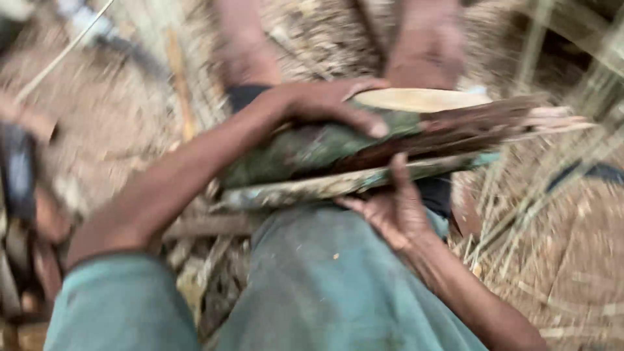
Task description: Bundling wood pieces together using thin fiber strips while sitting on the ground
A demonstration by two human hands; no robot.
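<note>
Lying across the person's lap, a bundle of split bamboo pieces (364, 153) has its long axis running left to right in the scene, tilted slightly so that the right end sits farther and higher. That right end is frayed into reddish-brown splinters pointing right; the left end is greenish and mottled. A pale, smooth cut face shows on the far upper side of the bundle.

The left hand (325, 104) rests on top of the bundle near its middle, arm reaching in from the near left, fingers (364, 123) curled over the green bark and closed on it. The right hand (393, 205) lies beneath the bundle on the near side, palm up, its fingers partly spread and the thumb pressed against the lowest pale strip, supporting rather than fully clamping it. The bundle thus sits between the two hands, one above and one below.

Teal trousers (325, 279) cover the thighs under the bundle, and a teal sleeve (120, 305) shows at near left. The ground (572, 260) is bare earth littered with dry straw, thin pale slivers and wood scraps. Thin upright stalks (539, 39) stand at far right. Motion blur softens everything, so finer detail cannot be told.
</note>
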